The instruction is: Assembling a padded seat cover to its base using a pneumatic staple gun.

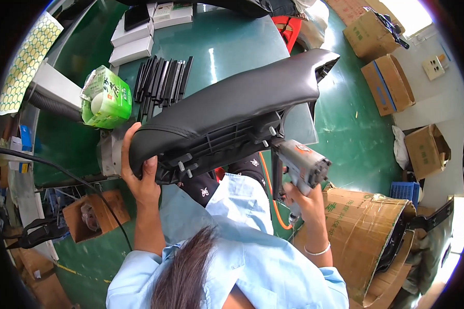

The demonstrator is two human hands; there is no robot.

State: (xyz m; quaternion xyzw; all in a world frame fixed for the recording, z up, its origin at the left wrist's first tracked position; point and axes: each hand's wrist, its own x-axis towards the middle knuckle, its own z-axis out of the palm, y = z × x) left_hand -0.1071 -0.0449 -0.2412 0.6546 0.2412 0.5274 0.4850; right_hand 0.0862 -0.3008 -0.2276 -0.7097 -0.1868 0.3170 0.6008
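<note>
A long black padded vehicle seat [232, 95] lies tilted across my front, its ribbed plastic underside and several metal studs facing me. My left hand [139, 172] grips its left end, thumb near the lower edge and fingers round the side. In my right hand [305, 198] is a grey pneumatic staple gun [303, 162], fingers wrapped round its handle. The gun's nose meets or nearly meets the seat's underside edge below its right half; exact contact cannot be told. An orange air hose [269, 193] runs down beside the gun.
A green workbench [232, 44] bears black strips [162, 80], white boxes [134, 33] and a green tissue pack [107, 98]. A large cardboard box [353, 232] with black parts stands at my right. More cartons [386, 85] line the right wall. A black cable [82, 180] hangs at left.
</note>
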